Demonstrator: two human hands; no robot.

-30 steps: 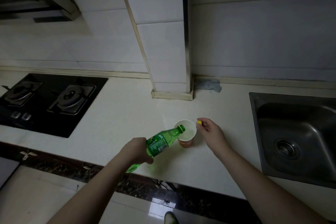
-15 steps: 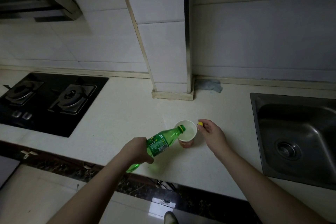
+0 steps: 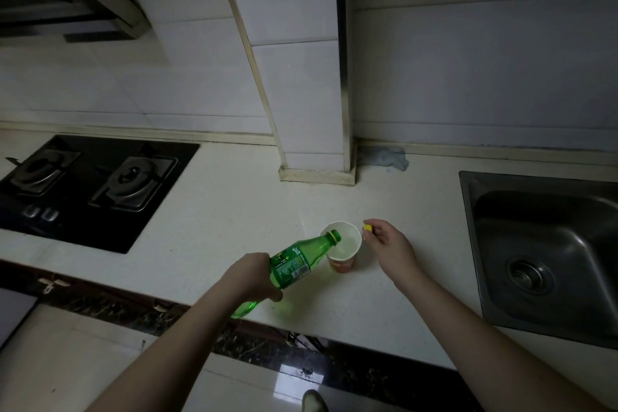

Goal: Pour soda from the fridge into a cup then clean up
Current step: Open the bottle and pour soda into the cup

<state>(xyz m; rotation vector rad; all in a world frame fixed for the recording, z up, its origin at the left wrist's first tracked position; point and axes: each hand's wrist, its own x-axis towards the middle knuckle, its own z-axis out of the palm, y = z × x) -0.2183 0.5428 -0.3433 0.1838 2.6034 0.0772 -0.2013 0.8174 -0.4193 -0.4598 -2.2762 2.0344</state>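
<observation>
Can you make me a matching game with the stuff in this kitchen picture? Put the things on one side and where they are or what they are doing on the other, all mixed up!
Things:
1. green bottle
2. yellow cap
3. paper cup
4. grey cloth

Places or states:
A. standing on the counter, under the bottle's mouth
B. lying by the wall, beside the pillar
C. tilted, gripped by the left hand
D. pinched in the right hand

Pairs: 1-C, 2-D, 3-A, 4-B
</observation>
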